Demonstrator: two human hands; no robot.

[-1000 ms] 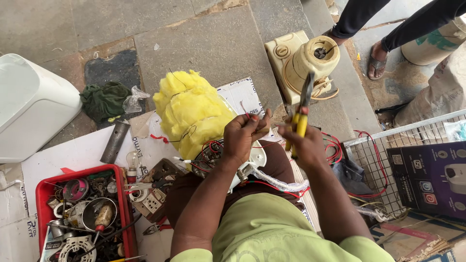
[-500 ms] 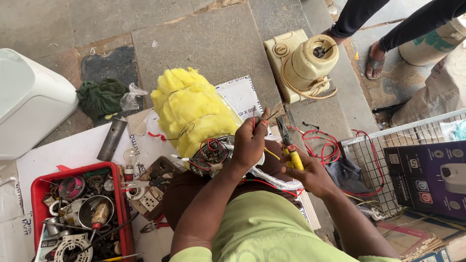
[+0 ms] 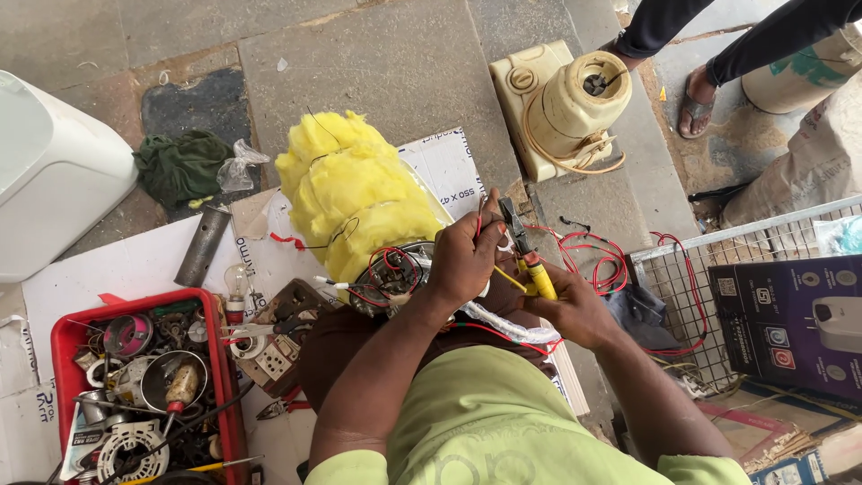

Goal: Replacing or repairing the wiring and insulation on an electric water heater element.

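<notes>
A person's left hand [image 3: 462,260] and right hand [image 3: 567,310] are meeting at the centre, the right gripping pliers [image 3: 525,253] just beside a wound motor [image 3: 388,274]. A wad of fibre padding [image 3: 355,193] is lying at eleven o'clock, a mixer base [image 3: 557,108] at one, a parts tray [image 3: 144,386] at eight and a wire cage [image 3: 718,287] at three.

Red tray [image 3: 220,359] at lower left, holding metal motor parts. Bulb [image 3: 237,283] just beside its top edge. Grey tube [image 3: 201,245] lies near green cloth [image 3: 180,166]. White container [image 3: 54,171] at far left. Cream appliance base [image 3: 561,108] on stone paving; wire cage [image 3: 718,269] at right, contents unclear.
</notes>
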